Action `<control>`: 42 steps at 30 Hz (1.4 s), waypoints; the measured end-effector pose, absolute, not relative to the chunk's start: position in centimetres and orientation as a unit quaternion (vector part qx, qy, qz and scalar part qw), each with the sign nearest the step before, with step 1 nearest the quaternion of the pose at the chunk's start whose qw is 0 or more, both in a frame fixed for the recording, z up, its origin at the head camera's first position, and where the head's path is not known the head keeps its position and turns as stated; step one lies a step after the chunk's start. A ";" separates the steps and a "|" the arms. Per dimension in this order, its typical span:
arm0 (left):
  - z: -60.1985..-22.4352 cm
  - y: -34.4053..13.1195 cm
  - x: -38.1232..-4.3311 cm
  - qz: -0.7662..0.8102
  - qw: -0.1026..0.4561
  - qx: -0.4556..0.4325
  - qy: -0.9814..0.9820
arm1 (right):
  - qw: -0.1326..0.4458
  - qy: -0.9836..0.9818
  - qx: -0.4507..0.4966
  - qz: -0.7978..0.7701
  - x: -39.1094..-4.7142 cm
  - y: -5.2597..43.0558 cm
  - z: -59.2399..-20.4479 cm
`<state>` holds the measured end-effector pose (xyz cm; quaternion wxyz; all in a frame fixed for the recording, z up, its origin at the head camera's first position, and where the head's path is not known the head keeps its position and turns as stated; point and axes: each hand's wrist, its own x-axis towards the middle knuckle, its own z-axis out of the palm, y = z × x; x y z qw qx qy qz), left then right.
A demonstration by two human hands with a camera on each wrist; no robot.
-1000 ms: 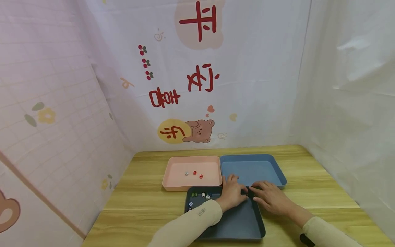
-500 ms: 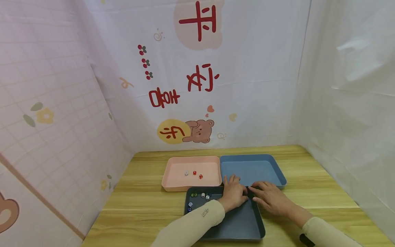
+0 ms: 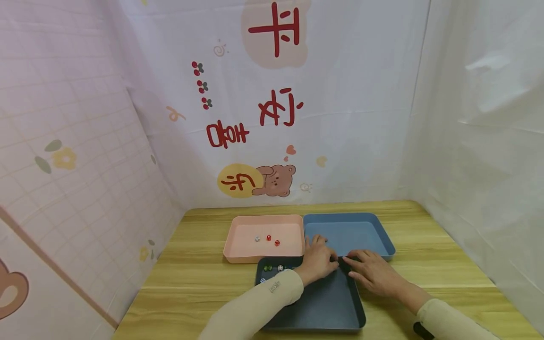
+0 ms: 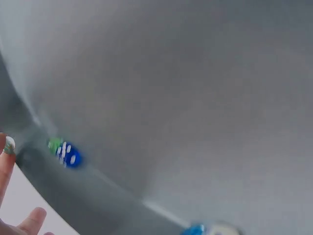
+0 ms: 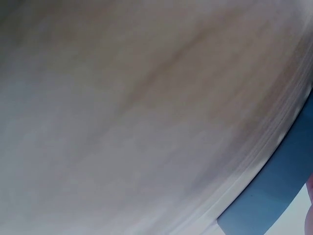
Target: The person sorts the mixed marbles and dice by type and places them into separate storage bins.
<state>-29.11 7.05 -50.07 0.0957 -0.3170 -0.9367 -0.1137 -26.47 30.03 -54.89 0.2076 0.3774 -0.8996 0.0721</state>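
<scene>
My left hand reaches over the far right corner of the dark grey tray. In the left wrist view a fingertip bears against a small green-and-white die, pinched and only partly visible. My right hand touches the same corner from outside, fingers fairly straight. Green dice and a white die lie at the tray's far left; my left forearm covers others. A blue die with white pips lies by the wall in the left wrist view.
Behind stand a pink tray, with a clear die and two red dice, and a blue tray beside it. The wooden table is bounded by printed white cloth.
My left hand has shifted slightly left and away from me, and its sleeve now covers more of the dice at the left. My right hand stays in place.
</scene>
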 end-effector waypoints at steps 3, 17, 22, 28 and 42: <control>-49.3 6.6 -29.7 -0.128 0.099 -0.308 -0.938 | 0.206 -0.900 0.378 0.075 -26.5 30.0 -54.9; -47.6 5.1 -33.1 -0.207 0.110 -0.244 -0.941 | 0.214 -0.896 0.380 0.080 -26.5 30.1 -55.0; -47.4 5.6 -34.1 -0.209 0.117 -0.225 -0.945 | 0.212 -0.899 0.375 0.084 -26.5 30.2 -55.1; -47.2 6.3 -34.9 -0.206 0.117 -0.215 -0.948 | 0.209 -0.902 0.370 0.072 -26.6 30.2 -55.2; -46.7 6.8 -36.2 -0.198 0.131 -0.177 -0.955 | 0.213 -0.896 0.382 0.077 -26.7 30.2 -55.1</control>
